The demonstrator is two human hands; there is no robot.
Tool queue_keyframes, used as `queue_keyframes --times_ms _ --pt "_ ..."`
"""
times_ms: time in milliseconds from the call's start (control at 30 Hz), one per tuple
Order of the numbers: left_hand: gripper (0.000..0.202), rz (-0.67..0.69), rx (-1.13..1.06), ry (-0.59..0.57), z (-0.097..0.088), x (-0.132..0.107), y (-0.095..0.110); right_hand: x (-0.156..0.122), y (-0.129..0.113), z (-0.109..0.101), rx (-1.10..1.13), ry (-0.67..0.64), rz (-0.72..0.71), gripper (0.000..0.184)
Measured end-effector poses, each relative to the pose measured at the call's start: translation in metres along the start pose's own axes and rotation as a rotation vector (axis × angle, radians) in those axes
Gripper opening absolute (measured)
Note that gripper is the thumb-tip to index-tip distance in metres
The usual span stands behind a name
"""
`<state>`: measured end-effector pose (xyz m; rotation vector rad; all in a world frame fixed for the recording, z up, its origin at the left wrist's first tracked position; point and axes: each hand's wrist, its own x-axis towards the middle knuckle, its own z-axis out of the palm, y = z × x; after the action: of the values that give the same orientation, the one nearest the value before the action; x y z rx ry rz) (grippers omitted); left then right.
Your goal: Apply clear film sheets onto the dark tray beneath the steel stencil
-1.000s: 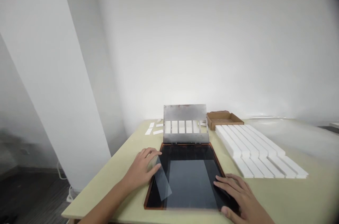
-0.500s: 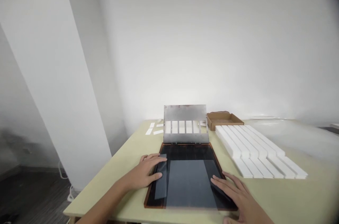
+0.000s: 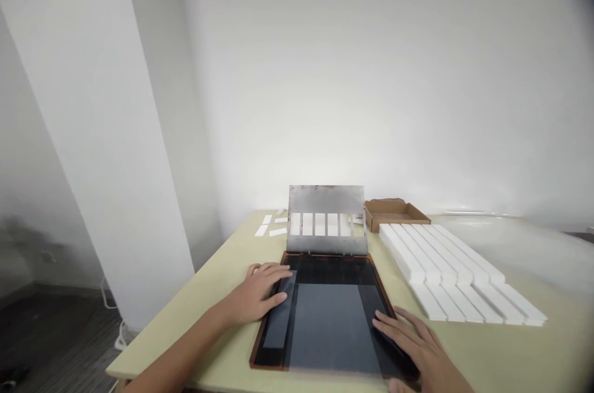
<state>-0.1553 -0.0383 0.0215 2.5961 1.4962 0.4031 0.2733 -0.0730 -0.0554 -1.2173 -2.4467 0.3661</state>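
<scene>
A black flat board with an orange-brown frame (image 3: 253, 356) lies on the table, a metal plate with rectangular cut-outs (image 3: 327, 197) standing up at its far edge. On the board are a large grey translucent sheet (image 3: 331, 331) and, left of it, a narrow grey strip (image 3: 279, 322) lying slightly slanted. My left hand (image 3: 260, 288) rests over the board's left edge, stretched fingertips and thumb on the strip. My right hand (image 3: 413, 340) lies with fingers spread on the board's right edge, beside the sheet; its thumb is partly cut off by the picture's bottom.
Stacked white strips (image 3: 445, 263) stand in two levels to the right of the board. Behind them is an open cardboard box (image 3: 396, 218). Several small white cards (image 3: 262, 230) lie at the back left. Clear plastic film (image 3: 505, 238) covers the back right of the table (image 3: 232, 269).
The narrow strip has shifted a little left at its near end and now lies more slanted, my left hand still on it. The right hand has hardly moved. The view has shifted slightly.
</scene>
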Motion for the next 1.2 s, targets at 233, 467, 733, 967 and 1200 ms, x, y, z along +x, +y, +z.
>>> queue_keyframes --times_ms 233,467,733,967,1200 --pt "0.041 -0.061 0.085 0.194 0.021 -0.003 -0.016 0.005 0.012 0.009 -0.052 0.03 -0.008 0.075" --pt "0.038 -0.108 0.091 0.224 0.025 -0.006 -0.015 0.001 0.02 0.017 -0.089 0.083 -0.04 0.074" --pt "0.042 -0.081 0.153 0.221 0.027 -0.007 -0.015 0.009 0.041 0.027 -0.095 0.021 -0.042 0.074" --pt "0.042 -0.114 0.092 0.213 0.03 -0.008 -0.019 0.012 0.047 0.028 -0.077 -0.01 -0.028 0.075" --pt "0.041 -0.134 0.093 0.169 0.029 -0.008 -0.017 0.01 0.042 0.025 -0.064 0.011 -0.016 0.074"
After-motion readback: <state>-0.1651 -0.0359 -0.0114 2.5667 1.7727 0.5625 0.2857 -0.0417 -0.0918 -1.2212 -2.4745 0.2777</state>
